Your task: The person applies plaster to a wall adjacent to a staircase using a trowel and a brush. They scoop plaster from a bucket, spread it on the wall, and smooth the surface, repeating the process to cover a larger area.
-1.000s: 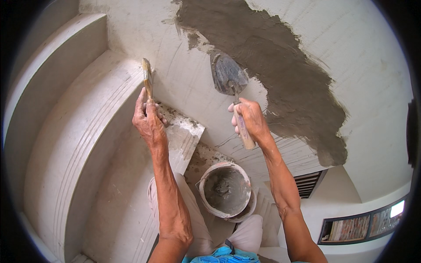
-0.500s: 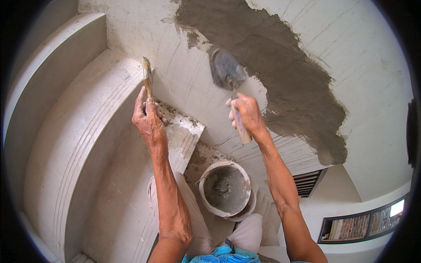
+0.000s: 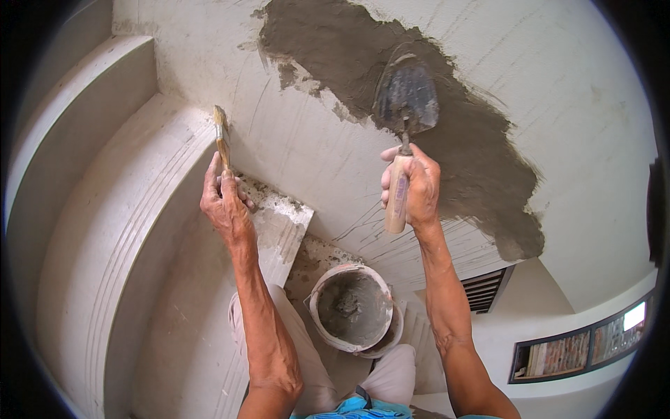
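Observation:
My right hand [image 3: 414, 183] is closed round the wooden handle of a trowel [image 3: 408, 94]. The trowel's grey metal blade lies over a band of wet grey mortar [image 3: 481, 150] spread across the white wall [image 3: 307, 153]; its edges are a little blurred. In my left hand [image 3: 228, 202] a paintbrush [image 3: 221, 136] is pinched by its handle, bristles upward, close to where the wall meets the stair. Below and between my forearms stands a white bucket [image 3: 384, 283] with grey mortar [image 3: 352, 307] inside.
Curved concrete steps [image 3: 139, 181] rise along the left. A mortar-spattered step end [image 3: 279, 216] lies near my left wrist. A second container [image 3: 394, 334] shows partly behind the bucket. At lower right are a dark slatted opening [image 3: 486, 288] and a framed window [image 3: 558, 358].
The trowel has moved right and slightly up, from the mortar's lower left edge onto the mortar band. My left hand still holds the paintbrush; the whole view has shifted slightly.

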Demonstrator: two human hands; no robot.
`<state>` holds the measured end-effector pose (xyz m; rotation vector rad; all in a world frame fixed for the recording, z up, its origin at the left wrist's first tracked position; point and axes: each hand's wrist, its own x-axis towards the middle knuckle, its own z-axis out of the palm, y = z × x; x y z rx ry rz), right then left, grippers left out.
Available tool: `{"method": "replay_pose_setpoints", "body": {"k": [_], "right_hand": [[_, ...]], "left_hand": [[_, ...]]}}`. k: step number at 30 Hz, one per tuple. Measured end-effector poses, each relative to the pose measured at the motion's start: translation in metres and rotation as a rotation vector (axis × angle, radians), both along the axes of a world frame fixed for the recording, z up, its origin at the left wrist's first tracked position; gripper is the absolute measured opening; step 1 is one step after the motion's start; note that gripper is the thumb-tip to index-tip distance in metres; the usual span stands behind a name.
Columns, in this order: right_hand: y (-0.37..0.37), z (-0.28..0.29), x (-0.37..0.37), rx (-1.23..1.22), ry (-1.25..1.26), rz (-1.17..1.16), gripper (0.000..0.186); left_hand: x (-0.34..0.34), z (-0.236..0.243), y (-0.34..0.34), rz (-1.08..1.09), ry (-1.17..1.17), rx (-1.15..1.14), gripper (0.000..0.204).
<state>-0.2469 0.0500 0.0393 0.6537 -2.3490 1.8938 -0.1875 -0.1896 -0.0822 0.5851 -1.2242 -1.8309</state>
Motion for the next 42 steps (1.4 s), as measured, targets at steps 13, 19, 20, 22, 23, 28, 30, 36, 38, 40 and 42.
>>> {"method": "replay_pose_setpoints", "body": {"k": [13, 19, 20, 22, 23, 28, 30, 36, 38, 40, 42], "right_hand": [[-0.011, 0.002, -0.013, 0.109, -0.164, 0.069, 0.039], [-0.008, 0.003, -0.004, 0.019, -0.122, 0.103, 0.041], [-0.008, 0.008, -0.005, -0.007, -0.072, 0.092, 0.042], [-0.007, 0.021, -0.01, -0.024, -0.014, 0.064, 0.042], [-0.008, 0.026, -0.013, -0.032, 0.015, 0.051, 0.042], [-0.017, 0.023, -0.016, 0.167, -0.137, 0.059, 0.036], [-0.018, 0.008, -0.01, 0.2, -0.239, 0.097, 0.039], [-0.013, 0.018, -0.003, 0.017, -0.085, 0.039, 0.037], [-0.016, 0.028, -0.006, 0.028, -0.019, 0.01, 0.037], [-0.02, 0.033, -0.014, 0.035, -0.026, -0.027, 0.038], [-0.021, 0.027, -0.017, 0.151, -0.115, 0.014, 0.037]], "left_hand": [[-0.001, 0.002, 0.0, 0.002, 0.01, -0.003, 0.041], [0.001, 0.003, -0.002, 0.006, 0.007, -0.006, 0.041], [0.002, 0.002, -0.002, -0.002, 0.0, -0.003, 0.041], [0.002, 0.003, -0.001, -0.025, -0.005, 0.009, 0.041], [0.002, 0.003, -0.001, -0.029, -0.006, 0.013, 0.041], [0.001, 0.005, 0.001, 0.004, 0.007, -0.011, 0.041], [0.002, 0.001, 0.001, 0.008, -0.004, -0.017, 0.041], [0.005, -0.002, -0.003, -0.031, -0.003, -0.009, 0.041], [0.005, -0.002, -0.003, -0.036, -0.004, -0.003, 0.041], [0.002, 0.0, -0.001, -0.023, 0.004, -0.002, 0.04], [0.001, 0.002, -0.001, -0.017, -0.007, -0.003, 0.04]]}}
